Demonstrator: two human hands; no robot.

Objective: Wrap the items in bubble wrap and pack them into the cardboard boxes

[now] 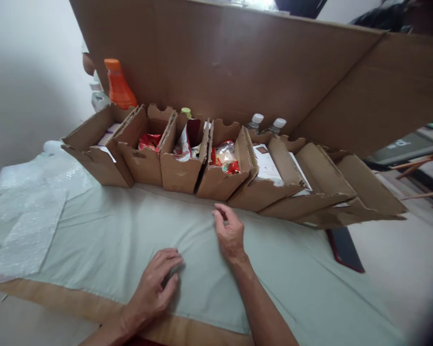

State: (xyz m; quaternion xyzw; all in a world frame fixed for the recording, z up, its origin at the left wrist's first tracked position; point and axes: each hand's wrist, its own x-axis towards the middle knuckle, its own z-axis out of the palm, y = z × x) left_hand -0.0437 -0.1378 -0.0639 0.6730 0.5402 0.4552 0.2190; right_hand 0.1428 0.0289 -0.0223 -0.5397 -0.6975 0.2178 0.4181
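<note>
My left hand (pixel 159 283) rests low over the pale green cloth (pixel 104 230), thumb and fingers apart, holding nothing. Farther forward and to the right, my right hand (pixel 230 233) is loosely curled with a gap between thumb and fingers and nothing in it. It is just in front of a cardboard box (pixel 220 185) that contains a red and clear packet (pixel 225 153). Other boxes in the same row hold a red packet (pixel 150 142), a white and red packet (pixel 182 146) and white papers (pixel 267 166).
Bubble wrap (pixel 32 230) lies on the left. Behind the boxes stand an orange bottle (pixel 120 86), white-capped bottles (pixel 276 126) and a tall cardboard panel (pixel 216 62). A dark flat object (pixel 345 250) sticks out at the right.
</note>
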